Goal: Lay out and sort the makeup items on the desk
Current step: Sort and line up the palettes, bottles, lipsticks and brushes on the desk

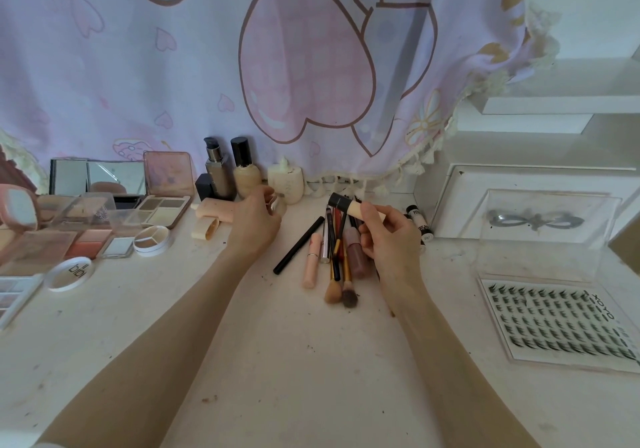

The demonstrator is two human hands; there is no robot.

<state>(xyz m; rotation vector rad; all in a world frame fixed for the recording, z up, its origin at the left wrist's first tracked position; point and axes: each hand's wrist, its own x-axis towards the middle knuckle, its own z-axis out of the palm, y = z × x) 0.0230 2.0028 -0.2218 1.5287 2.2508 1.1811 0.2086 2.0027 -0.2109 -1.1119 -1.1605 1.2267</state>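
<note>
From my feed, the right hand (388, 240) grips a beige concealer tube (356, 207) with a black cap, held above the pile of brushes and pencils (332, 253) mid-frame. Left hand (254, 221) is curled by the pink tube (216, 211); can't tell if it's actually holding anything. Palettes (90, 236) sit far left.

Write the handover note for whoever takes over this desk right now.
Right hand holds a beige tube with a black cap above the loose pile of brushes and pencils.
Left hand is at the lying peach tube, near the upright bottles; grip unclear.
Done: palettes grouped left, lash tray right.
Left: place the held tube, sort the pile.
</note>
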